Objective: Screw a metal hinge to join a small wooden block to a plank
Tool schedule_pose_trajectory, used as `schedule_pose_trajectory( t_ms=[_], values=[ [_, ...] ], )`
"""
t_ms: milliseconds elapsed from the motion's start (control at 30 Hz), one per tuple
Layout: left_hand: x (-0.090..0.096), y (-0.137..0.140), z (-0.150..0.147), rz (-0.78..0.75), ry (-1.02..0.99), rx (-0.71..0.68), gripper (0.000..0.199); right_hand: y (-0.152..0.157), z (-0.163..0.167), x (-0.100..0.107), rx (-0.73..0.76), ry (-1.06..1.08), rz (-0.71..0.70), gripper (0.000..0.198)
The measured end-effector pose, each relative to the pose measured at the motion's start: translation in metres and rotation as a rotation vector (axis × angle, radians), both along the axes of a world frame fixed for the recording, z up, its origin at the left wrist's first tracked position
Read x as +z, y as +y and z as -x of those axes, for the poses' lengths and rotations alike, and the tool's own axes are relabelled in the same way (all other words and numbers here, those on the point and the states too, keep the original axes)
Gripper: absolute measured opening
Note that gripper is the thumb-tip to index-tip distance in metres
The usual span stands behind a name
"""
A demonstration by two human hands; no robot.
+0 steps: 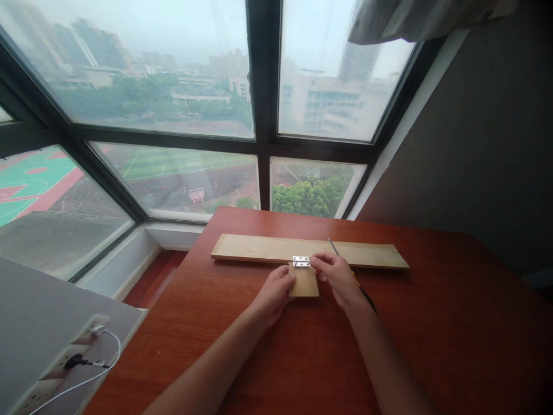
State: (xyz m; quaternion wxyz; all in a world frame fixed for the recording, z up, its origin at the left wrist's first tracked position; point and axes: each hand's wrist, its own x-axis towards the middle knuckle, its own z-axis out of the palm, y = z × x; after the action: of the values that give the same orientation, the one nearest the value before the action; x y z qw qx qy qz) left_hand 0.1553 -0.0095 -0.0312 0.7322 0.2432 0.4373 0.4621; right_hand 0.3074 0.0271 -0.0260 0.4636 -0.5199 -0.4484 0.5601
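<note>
1. Head view, and the action sat right at the middle of the table point(276, 363): two bare hands, one small board point(305, 285), one silver hinge point(301, 260).
2. The left hand point(274, 293) had the board firmly by its left side, thumb pressed flat on the upper face, grip closed down on the wood.
3. And there was the hinge, at the board's far edge, one leaf over the wood, the other reaching beyond it, holes showing in both.
4. In came the right hand point(339, 278) from the other side, thumb and forefinger drawn close together at the hinge's right end; the view was too small to tell what, if anything, they pinched.
5. A screwdriver point(366, 297) ran slantwise behind that same hand, its thin shaft pointing away past the knuckles, its dark handle showing beside the wrist.
6. Just beyond the hands lay the plank point(254, 248), long, pale and flat on the table, stretching out to both sides of them.
7. Off to the left, a white cable point(120, 350) and a black plug point(74, 361) went into the wall sockets.
8. Behind it all stood the window point(164, 69), dark-framed, with grey cloth point(397, 20) hanging at top right.
</note>
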Motion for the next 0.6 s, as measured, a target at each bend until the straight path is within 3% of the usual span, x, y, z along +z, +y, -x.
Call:
schedule_pose_trajectory(
  t_ms=[167, 367, 533, 600],
  values=[
    [-0.006, 0.001, 0.0, -0.002, -0.01, -0.002, 0.022, 0.001, 0.003, -0.005, 0.001, -0.127, -0.016, 0.034],
    [-0.009, 0.001, -0.001, -0.003, -0.026, 0.007, 0.024, 0.005, 0.003, -0.012, -0.011, -0.346, -0.147, 0.027],
    [-0.004, 0.0, -0.002, -0.009, 0.008, 0.006, 0.023, 0.002, -0.004, 0.004, 0.019, -0.466, -0.219, 0.021],
    [-0.002, -0.001, -0.002, -0.009, 0.018, 0.0, 0.024, 0.0, -0.015, 0.014, 0.033, -0.65, -0.268, 0.02]
  ],
)
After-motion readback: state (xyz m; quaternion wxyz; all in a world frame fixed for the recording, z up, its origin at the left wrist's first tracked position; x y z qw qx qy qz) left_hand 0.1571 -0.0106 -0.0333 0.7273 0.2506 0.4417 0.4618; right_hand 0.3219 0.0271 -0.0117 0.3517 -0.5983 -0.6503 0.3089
